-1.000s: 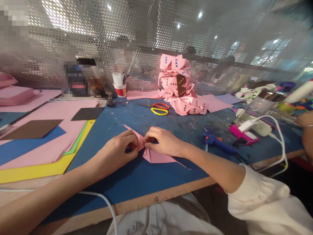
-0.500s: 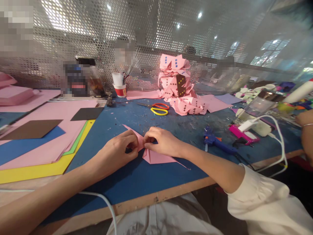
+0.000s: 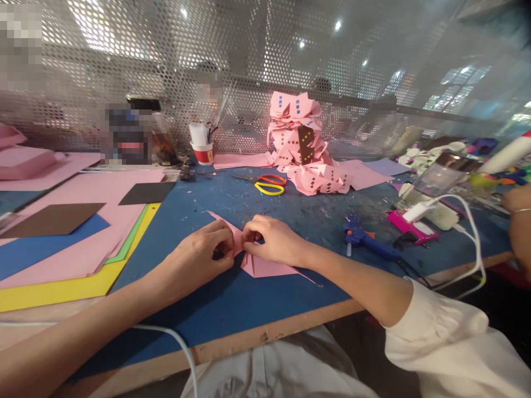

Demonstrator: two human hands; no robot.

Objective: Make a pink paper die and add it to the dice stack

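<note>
A piece of pink paper [image 3: 271, 267] with creased, folded edges lies on the blue table in front of me. My left hand [image 3: 211, 249] pinches its left part between thumb and fingers. Close beside it, my right hand [image 3: 271, 239] is closed on the middle of the same paper, the fingertips almost meeting the left ones. One pointed end sticks out beyond the left fingers, and a thin strip reaches to the right under my right wrist. My fingers hide the fold between them.
Scissors [image 3: 270, 184] lie behind my hands, before a stack of folded pink paper pieces [image 3: 290, 143]. A blue glue gun [image 3: 367, 239] and a pink power strip [image 3: 410, 228] with a white cable are at right. Coloured sheets [image 3: 83, 290] spread at left. A paper cup [image 3: 203, 153] stands behind.
The view has shifted very slightly. Both hands keep their hold on the pink paper, with hardly any movement visible.
</note>
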